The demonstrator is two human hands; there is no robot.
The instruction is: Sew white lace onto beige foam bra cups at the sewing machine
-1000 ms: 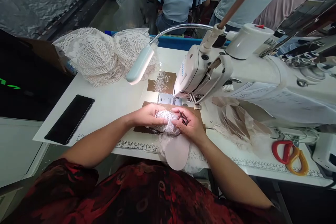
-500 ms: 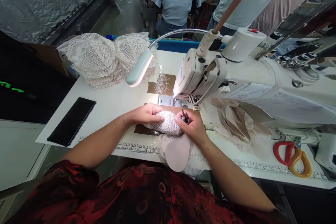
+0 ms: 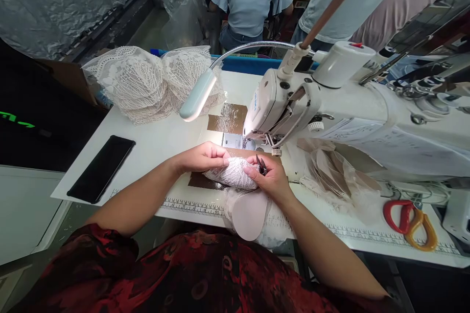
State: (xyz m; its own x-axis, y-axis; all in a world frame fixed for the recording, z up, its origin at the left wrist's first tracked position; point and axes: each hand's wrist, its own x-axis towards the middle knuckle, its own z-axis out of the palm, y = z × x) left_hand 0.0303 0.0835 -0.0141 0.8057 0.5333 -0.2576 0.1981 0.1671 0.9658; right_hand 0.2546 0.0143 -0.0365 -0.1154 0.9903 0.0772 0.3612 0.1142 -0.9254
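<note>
A white lace bra cup (image 3: 235,172) lies between my hands, just in front of the sewing machine (image 3: 268,105). My left hand (image 3: 209,156) pinches its upper left edge between thumb and fingers. On the other side, my right hand (image 3: 270,173) grips the cup's right edge with the thumb on top. Dark thread snips (image 3: 262,165) are tucked in that same right hand, their tips pointing up. Below the cup, a smooth beige cup (image 3: 250,217) with lace around it hangs over the table's front edge. The fingers under the lace are hidden.
Lace cups (image 3: 135,83) are piled at the back left, near the lamp (image 3: 198,95). A black phone (image 3: 102,168) lies at left. Beige and lace pieces (image 3: 330,171) sit under the machine arm, and scissors with red and yellow handles (image 3: 411,225) at right. Co-workers (image 3: 253,0) are behind.
Both hands stay on the lace cup, almost in place. My left thumb now lies straighter along the cup's upper edge. The whole view has shifted slightly.
</note>
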